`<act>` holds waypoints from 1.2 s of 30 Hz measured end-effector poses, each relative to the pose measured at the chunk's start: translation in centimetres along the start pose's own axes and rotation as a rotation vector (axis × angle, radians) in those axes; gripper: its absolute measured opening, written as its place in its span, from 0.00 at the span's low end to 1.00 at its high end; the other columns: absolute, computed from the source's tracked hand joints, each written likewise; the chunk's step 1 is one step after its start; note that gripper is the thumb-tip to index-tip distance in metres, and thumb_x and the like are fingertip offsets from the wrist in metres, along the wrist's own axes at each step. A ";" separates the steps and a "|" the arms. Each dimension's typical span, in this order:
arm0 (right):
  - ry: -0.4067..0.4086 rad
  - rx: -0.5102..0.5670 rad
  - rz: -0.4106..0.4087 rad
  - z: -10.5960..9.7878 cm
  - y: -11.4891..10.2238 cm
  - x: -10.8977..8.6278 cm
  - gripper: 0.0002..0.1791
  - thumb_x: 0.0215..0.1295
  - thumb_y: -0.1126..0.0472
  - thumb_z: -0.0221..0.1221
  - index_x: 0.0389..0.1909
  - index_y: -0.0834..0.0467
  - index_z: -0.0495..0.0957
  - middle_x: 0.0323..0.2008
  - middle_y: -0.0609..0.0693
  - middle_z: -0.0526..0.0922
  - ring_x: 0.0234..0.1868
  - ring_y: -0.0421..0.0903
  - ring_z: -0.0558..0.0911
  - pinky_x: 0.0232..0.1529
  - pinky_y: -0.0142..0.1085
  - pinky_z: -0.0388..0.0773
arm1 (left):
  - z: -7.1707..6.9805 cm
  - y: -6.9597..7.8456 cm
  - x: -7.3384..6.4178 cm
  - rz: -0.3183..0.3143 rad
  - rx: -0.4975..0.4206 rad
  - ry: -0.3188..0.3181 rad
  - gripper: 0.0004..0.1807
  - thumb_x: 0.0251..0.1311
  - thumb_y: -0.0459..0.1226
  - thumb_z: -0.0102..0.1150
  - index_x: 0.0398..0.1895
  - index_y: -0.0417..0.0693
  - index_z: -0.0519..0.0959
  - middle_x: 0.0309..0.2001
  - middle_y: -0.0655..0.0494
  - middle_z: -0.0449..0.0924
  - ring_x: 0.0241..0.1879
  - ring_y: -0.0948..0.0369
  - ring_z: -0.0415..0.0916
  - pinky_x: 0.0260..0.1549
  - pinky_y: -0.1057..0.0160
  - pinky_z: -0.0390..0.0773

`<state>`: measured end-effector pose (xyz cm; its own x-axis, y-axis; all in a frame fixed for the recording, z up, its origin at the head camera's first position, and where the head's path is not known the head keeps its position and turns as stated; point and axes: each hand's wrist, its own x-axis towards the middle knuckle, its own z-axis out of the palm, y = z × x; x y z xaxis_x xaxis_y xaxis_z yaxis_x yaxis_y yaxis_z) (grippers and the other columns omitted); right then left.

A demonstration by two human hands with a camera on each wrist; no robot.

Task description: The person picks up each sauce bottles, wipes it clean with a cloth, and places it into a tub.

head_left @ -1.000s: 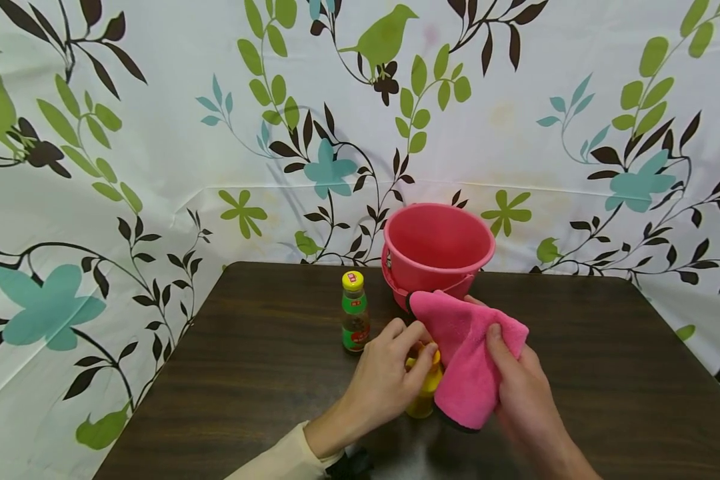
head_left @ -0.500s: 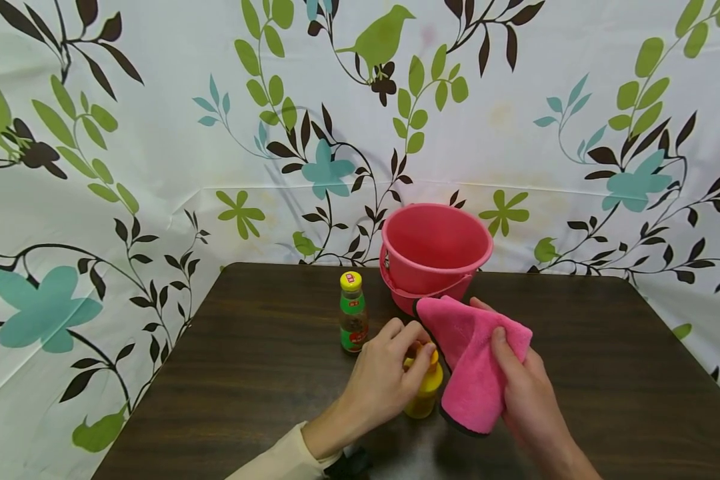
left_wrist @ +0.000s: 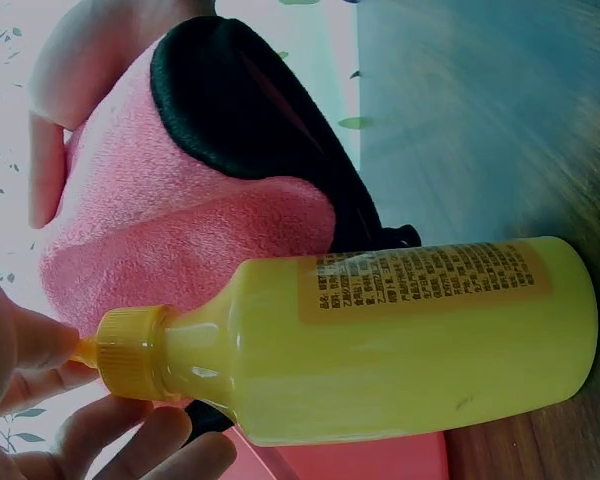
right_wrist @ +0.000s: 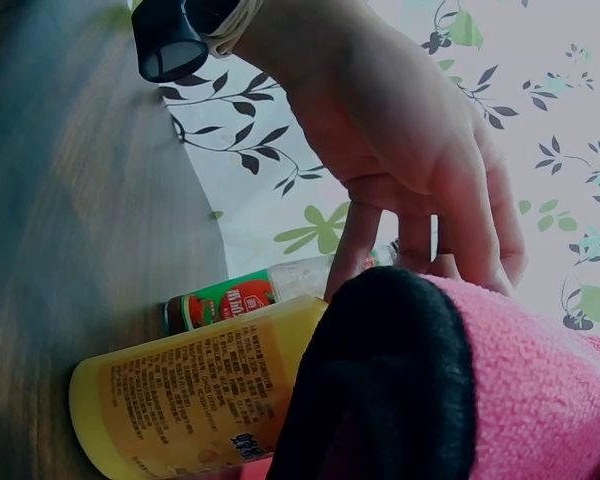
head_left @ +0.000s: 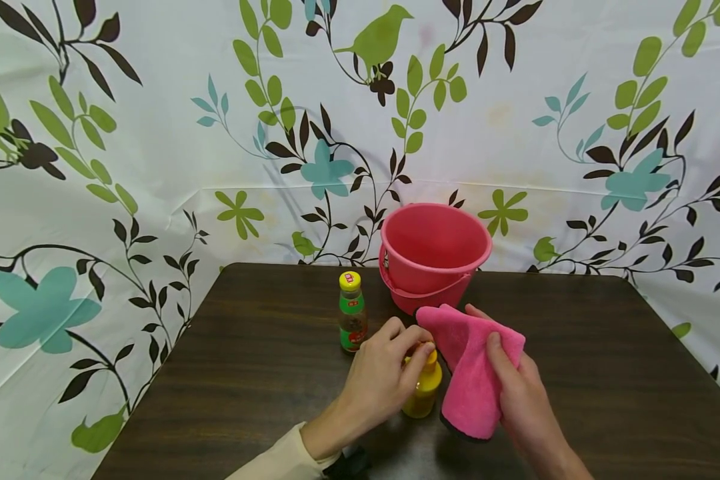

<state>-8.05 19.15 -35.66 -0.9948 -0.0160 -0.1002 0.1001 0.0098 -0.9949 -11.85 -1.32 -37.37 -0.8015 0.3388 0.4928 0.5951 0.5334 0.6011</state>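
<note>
A yellow squeeze bottle (head_left: 425,391) with a ridged cap and pointed nozzle stands upright on the table. My left hand (head_left: 377,373) pinches the nozzle tip between thumb and finger, which the left wrist view shows best; its other fingers spread beside the cap (left_wrist: 132,352). My right hand (head_left: 527,395) grips a folded pink cloth (head_left: 475,373) with black edging, thumb on the near face. The cloth hangs just right of the bottle, overlapping it in the right wrist view. Most of the right hand's fingers are hidden behind the cloth.
A glass bottle (head_left: 353,312) with a yellow lid and green label stands behind my left hand. Farther back, a pink bucket (head_left: 419,279) has its handle lowered in front. A patterned curtain (head_left: 174,133) rises behind the dark wooden table (head_left: 258,347).
The cloth and my right hand have sunk slightly and lie a little lower beside the bottle. My left hand stays on the nozzle. The head view has shifted slightly.
</note>
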 end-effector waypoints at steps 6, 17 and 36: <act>-0.005 -0.019 0.005 0.4 0.4 0.0 0.27 0.84 0.39 0.42 0.79 0.35 0.64 0.73 0.48 0.71 0.66 0.50 0.77 0.53 0.40 0.87 | 0.0 0.1 0.1 -0.017 -0.005 0.007 0.04 0.72 0.43 0.65 0.44 0.57 0.85 0.32 0.56 0.75 0.27 0.71 0.66 0.26 0.74 0.73; -0.114 -0.041 -0.001 2.1 1.7 0.4 0.26 0.85 0.43 0.42 0.79 0.38 0.64 0.74 0.50 0.72 0.66 0.54 0.75 0.53 0.43 0.85 | 0.5 0.0 0.1 0.031 0.018 0.062 0.03 0.73 0.42 0.64 0.43 0.55 0.84 0.31 0.60 0.69 0.24 0.71 0.67 0.25 0.75 0.70; -0.176 -0.057 0.033 3.0 3.9 1.7 0.30 0.85 0.40 0.45 0.79 0.47 0.63 0.76 0.47 0.72 0.68 0.33 0.76 0.61 0.25 0.76 | 0.5 -0.1 0.0 0.011 -0.020 0.050 0.04 0.73 0.41 0.63 0.45 0.54 0.83 0.32 0.54 0.73 0.25 0.72 0.66 0.25 0.75 0.70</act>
<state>-9.29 16.18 -39.76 -0.9722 -0.1891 -0.1378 0.1265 0.0702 -0.9895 -11.94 -0.93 -37.75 -0.7913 0.3048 0.5300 0.6052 0.5138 0.6081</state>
